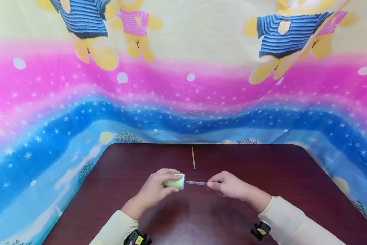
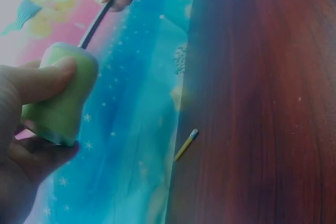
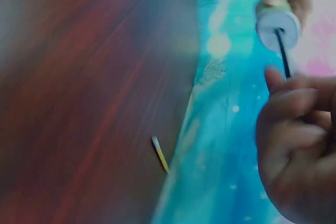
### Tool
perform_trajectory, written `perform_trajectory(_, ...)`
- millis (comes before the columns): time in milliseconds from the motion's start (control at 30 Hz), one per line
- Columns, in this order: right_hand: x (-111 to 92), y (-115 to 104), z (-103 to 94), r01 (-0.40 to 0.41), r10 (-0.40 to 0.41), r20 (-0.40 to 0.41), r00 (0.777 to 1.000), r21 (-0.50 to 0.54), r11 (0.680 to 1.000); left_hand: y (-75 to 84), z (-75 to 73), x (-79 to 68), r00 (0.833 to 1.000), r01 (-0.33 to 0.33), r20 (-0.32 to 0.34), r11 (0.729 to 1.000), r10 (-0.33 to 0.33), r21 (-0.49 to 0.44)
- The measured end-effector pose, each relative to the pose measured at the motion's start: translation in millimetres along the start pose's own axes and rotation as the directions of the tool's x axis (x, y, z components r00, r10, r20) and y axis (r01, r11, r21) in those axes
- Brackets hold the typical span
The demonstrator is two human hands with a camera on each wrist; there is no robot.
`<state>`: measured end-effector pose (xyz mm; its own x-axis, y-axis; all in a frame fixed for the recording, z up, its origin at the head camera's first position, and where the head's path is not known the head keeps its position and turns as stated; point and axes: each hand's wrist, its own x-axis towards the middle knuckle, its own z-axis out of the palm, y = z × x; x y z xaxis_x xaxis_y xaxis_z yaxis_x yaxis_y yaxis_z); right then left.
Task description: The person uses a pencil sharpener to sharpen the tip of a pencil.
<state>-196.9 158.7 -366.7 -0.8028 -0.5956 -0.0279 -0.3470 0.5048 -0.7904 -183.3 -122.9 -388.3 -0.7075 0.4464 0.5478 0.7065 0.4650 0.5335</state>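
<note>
My left hand (image 1: 154,186) grips a light green pencil sharpener (image 1: 175,184), held above the table with its pale end facing right. From a hole in that end runs a thin dark pencil (image 1: 195,183) with light printed marks. The right hand (image 1: 229,185) pinches the pencil's other end between thumb and fingers. In the left wrist view the sharpener (image 2: 71,85) narrows at its middle, the thumb lying along its side. The right wrist view shows its round whitish face (image 3: 270,30) with the pencil in the hole. The pencil's tip is hidden inside.
A yellow pencil (image 1: 193,158) with an eraser end lies on the dark red-brown table (image 1: 134,158), beyond the hands near the far edge. Behind the table hangs a colourful curtain (image 1: 183,95) with bears and snowflakes. Each wrist wears a small black camera mount (image 1: 260,230).
</note>
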Motion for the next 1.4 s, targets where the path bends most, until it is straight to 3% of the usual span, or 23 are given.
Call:
perform_trajectory(33,0.2,1.1,2.9,0.095,-0.106,-0.056,0.993,-0.182,0.979,-0.7,-1.0,-0.3,0.998,0.057,0.022,0.998,-0.057,-0.024)
perform_trajectory(67,0.7,3.0,5.9,0.186,-0.239,-0.099,0.966,-0.378,0.907,-1.5,-2.3,-0.6,0.992,0.12,0.043,0.991,-0.118,-0.052)
perform_trajectory(100,1.5,5.2,9.2,0.248,-0.376,-0.125,0.918,-0.558,0.792,-2.1,-3.7,-0.6,0.982,0.179,0.066,0.98,-0.174,-0.084)
perform_trajectory(167,3.4,9.0,15.6,0.282,-0.608,-0.142,0.781,-0.789,0.546,-2.5,-6.6,-0.3,0.963,0.264,0.099,0.954,-0.251,-0.144)
perform_trajectory(200,4.4,10.6,18.0,0.279,-0.689,-0.13,0.713,-0.849,0.448,-2.1,-8.1,-0.4,0.955,0.291,0.11,0.943,-0.276,-0.164)
perform_trajectory(267,6.7,13.1,21.9,0.267,-0.783,-0.108,0.613,-0.904,0.333,-1.0,-10.4,-0.2,0.947,0.315,0.125,0.929,-0.295,-0.195)
perform_trajectory(300,7.5,13.2,23.4,0.268,-0.794,-0.111,0.598,-0.906,0.329,-0.3,-11.1,0.1,0.947,0.315,0.129,0.927,-0.293,-0.202)
perform_trajectory(367,7.8,11.8,25.2,0.291,-0.769,-0.14,0.623,-0.871,0.395,0.2,-11.8,0.4,0.958,0.28,0.117,0.94,-0.261,-0.196)
perform_trajectory(567,4.9,-2.3,21.3,0.303,-0.483,-0.214,0.849,-0.552,0.777,1.1,-10.5,1.1,0.984,0.179,0.047,0.969,-0.173,-0.171)
perform_trajectory(700,5.5,-9.7,12.3,0.196,-0.218,-0.13,0.967,-0.163,0.967,3.4,-9.9,1.7,0.995,0.098,0.004,0.989,-0.098,-0.108)
perform_trajectory(767,6.4,-10.8,7.7,0.057,-0.054,-0.027,0.998,0.12,0.991,4.8,-9.9,2.2,0.998,0.055,-0.006,0.996,-0.056,-0.071)
perform_trajectory(867,7.8,-10.7,3.8,-0.157,0.132,0.092,0.987,0.37,0.916,5.8,-10.0,2.7,1.0,0.03,0.001,0.999,-0.03,-0.037)
perform_trajectory(900,8.2,-10.5,3.5,-0.181,0.154,0.101,0.983,0.377,0.908,5.5,-10.1,2.4,0.999,0.042,0.008,0.998,-0.041,-0.037)
perform_trajectory(933,8.5,-10.1,3.7,-0.159,0.138,0.084,0.987,0.33,0.93,5.0,-10.1,2.1,0.998,0.064,0.016,0.997,-0.064,-0.045)
perform_trajectory(1000,8.4,-8.5,6.2,-0.038,0.04,-0.016,0.999,0.11,0.993,3.8,-10.5,0.7,0.992,0.125,0.03,0.99,-0.124,-0.063)
perform_trajectory(1033,8.0,-6.8,7.9,0.045,-0.049,-0.074,0.996,-0.053,0.998,3.2,-10.6,-0.1,0.986,0.163,0.037,0.983,-0.161,-0.078)
perform_trajectory(1067,7.6,-4.8,9.7,0.132,-0.165,-0.123,0.979,-0.24,0.962,2.7,-11.0,-1.0,0.98,0.198,0.043,0.976,-0.195,-0.095)
perform_trajectory(1133,7.3,0.7,13.7,0.247,-0.424,-0.189,0.886,-0.582,0.775,2.0,-11.5,-2.4,0.964,0.263,0.063,0.954,-0.257,-0.142)
perform_trajectory(1200,7.8,6.1,17.4,0.261,-0.643,-0.193,0.741,-0.8,0.54,1.7,-12.3,-3.6,0.95,0.31,0.091,0.932,-0.297,-0.189)
perform_trajectory(1233,8.7,8.8,18.7,0.261,-0.729,-0.171,0.663,-0.86,0.439,1.7,-12.7,-4.0,0.945,0.326,0.106,0.921,-0.31,-0.211)
perform_trajectory(1267,9.5,10.5,20.0,0.256,-0.787,-0.153,0.598,-0.894,0.368,1.3,-13.1,-4.5,0.941,0.336,0.119,0.914,-0.316,-0.227)
perform_trajectory(1333,10.4,12.1,22.1,0.267,-0.845,-0.136,0.516,-0.913,0.31,1.1,-13.5,-5.0,0.939,0.34,0.144,0.908,-0.313,-0.245)
perform_trajectory(1400,9.7,11.7,23.7,0.29,-0.853,-0.141,0.503,-0.902,0.32,1.1,-12.8,-4.9,0.945,0.321,0.148,0.915,-0.292,-0.246)
